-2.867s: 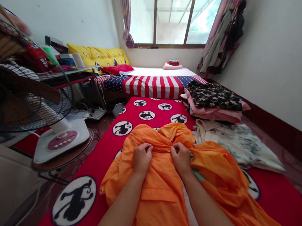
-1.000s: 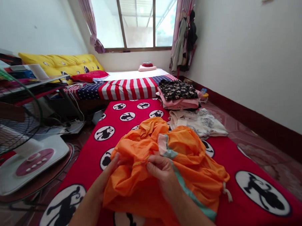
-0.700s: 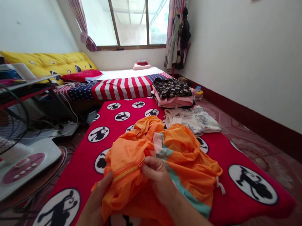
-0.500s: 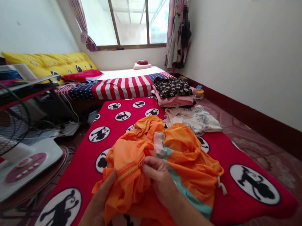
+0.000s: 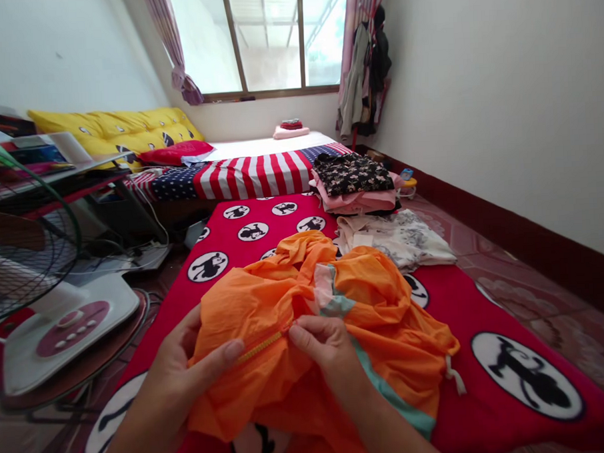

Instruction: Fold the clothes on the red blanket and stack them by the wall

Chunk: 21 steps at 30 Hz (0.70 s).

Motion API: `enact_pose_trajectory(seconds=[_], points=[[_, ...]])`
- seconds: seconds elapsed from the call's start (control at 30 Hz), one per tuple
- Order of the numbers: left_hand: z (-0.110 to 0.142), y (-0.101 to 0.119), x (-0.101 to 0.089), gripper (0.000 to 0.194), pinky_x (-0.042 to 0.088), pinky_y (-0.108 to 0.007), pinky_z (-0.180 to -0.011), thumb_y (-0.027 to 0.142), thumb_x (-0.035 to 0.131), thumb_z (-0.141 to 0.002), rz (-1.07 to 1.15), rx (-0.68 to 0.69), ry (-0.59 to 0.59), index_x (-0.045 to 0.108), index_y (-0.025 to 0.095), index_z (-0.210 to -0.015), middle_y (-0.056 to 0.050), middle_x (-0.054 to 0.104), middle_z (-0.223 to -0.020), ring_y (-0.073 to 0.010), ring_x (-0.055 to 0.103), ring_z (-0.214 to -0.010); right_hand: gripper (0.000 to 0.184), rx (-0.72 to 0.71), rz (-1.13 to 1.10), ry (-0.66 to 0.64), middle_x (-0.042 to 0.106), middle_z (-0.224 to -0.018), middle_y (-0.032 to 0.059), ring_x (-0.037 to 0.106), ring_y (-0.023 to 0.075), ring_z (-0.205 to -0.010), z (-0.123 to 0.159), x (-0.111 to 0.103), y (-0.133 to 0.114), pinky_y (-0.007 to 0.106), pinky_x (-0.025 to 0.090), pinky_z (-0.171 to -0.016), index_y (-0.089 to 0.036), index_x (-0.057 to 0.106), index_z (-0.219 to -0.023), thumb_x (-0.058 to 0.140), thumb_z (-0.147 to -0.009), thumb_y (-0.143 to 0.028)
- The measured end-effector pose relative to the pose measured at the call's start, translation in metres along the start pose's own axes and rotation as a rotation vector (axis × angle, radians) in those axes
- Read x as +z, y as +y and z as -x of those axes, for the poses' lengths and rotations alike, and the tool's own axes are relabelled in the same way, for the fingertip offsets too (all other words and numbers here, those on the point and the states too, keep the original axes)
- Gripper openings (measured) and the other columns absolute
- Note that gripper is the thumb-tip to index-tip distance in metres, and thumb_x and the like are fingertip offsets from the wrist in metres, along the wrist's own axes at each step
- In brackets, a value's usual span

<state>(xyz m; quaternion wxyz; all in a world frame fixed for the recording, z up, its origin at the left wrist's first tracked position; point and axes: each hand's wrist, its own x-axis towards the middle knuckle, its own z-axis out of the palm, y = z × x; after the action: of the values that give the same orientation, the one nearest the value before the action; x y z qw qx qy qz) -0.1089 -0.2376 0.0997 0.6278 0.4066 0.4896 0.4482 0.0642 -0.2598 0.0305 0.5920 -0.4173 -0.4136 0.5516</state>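
Observation:
A crumpled orange jacket [image 5: 396,316] with teal and pale panels and a white drawstring lies over the red cloth with monkey pictures [image 5: 440,421]. My left hand [image 5: 183,368] grips its left part, thumb on top beside a yellow zipper [image 5: 261,347] and the other fingers mostly hidden beneath the fabric. At the zipper's right end, my right hand [image 5: 330,352] pinches between thumb and forefinger; the zipper pull itself is covered by the fingertips.
Behind the jacket lie a pale patterned garment [image 5: 407,238] and a clothes stack [image 5: 352,174]. An electric fan [image 5: 70,317] stands on a round stool at left. Farther back is a bed with a striped cover [image 5: 254,175]. Clothes hang on a rack [image 5: 358,77].
My left hand has shifted up and its thumb now lies over the fabric next to the zipper, which is stretched flatter. My right hand keeps its pinch. The view has turned slightly left.

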Motion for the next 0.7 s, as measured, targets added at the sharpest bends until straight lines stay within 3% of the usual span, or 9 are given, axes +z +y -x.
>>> enact_pose_trajectory(seconds=[0.13, 0.27, 0.4, 0.53, 0.63, 0.7], points=[[0.019, 0.018, 0.000, 0.093, 0.063, -0.036, -0.060, 0.027, 0.088, -0.044, -0.039, -0.049, 0.083, 0.054, 0.033, -0.130, -0.004, 0.073, -0.108, -0.0386, 0.068, -0.094, 0.022, -0.121, 0.153, 0.029, 0.066, -0.067, 0.0023, 0.056, 0.0138, -0.067, 0.004, -0.001, -0.015, 0.024, 0.042, -0.064, -0.016, 0.072, -0.067, 0.065, -0.080, -0.032], [0.032, 0.037, 0.013, 0.093, 0.063, -0.033, -0.060, 0.027, 0.088, -0.045, -0.103, -0.016, 0.177, 0.053, 0.034, -0.130, 0.000, 0.074, -0.105, -0.0350, 0.070, -0.091, 0.029, -0.084, 0.087, -0.066, 0.071, -0.071, 0.0051, 0.063, 0.0173, -0.071, 0.009, 0.002, -0.024, 0.027, 0.047, -0.069, -0.016, 0.075, -0.074, 0.061, -0.084, -0.040], [0.028, 0.039, 0.026, 0.085, 0.063, -0.034, -0.063, 0.033, 0.087, -0.049, -0.046, 0.050, 0.117, 0.056, 0.031, -0.128, -0.001, 0.075, -0.101, -0.0338, 0.070, -0.090, 0.044, -0.015, -0.033, -0.209, 0.071, -0.077, 0.0061, 0.065, 0.0199, -0.081, 0.010, 0.006, -0.020, 0.029, 0.048, -0.079, -0.017, 0.076, -0.079, 0.053, -0.087, -0.053], [0.024, 0.030, 0.026, 0.078, 0.063, -0.033, -0.057, 0.036, 0.087, -0.050, -0.049, 0.089, 0.073, 0.059, 0.031, -0.123, -0.002, 0.075, -0.102, -0.0329, 0.072, -0.083, 0.041, 0.096, -0.166, -0.230, 0.071, -0.083, 0.0045, 0.064, 0.0184, -0.082, 0.008, 0.012, -0.011, 0.028, 0.048, -0.077, -0.019, 0.075, -0.090, 0.069, -0.074, -0.056], [0.024, 0.025, 0.026, 0.081, 0.062, -0.033, -0.053, 0.032, 0.087, -0.049, -0.047, 0.042, 0.054, 0.058, 0.031, -0.124, -0.003, 0.075, -0.102, -0.0342, 0.072, -0.083, 0.033, 0.126, -0.224, -0.170, 0.069, -0.073, 0.0009, 0.060, 0.0140, -0.068, 0.008, 0.019, -0.009, 0.025, 0.047, -0.067, -0.019, 0.074, -0.078, 0.082, -0.060, -0.045], [0.024, 0.022, 0.024, 0.086, 0.062, -0.034, -0.051, 0.026, 0.087, -0.048, -0.044, 0.012, 0.031, 0.056, 0.032, -0.128, -0.003, 0.075, -0.102, -0.0365, 0.071, -0.086, 0.028, 0.096, -0.218, -0.149, 0.065, -0.065, -0.0009, 0.054, 0.0106, -0.060, 0.008, 0.022, -0.012, 0.022, 0.044, -0.060, -0.017, 0.070, -0.067, 0.083, -0.059, -0.041]])
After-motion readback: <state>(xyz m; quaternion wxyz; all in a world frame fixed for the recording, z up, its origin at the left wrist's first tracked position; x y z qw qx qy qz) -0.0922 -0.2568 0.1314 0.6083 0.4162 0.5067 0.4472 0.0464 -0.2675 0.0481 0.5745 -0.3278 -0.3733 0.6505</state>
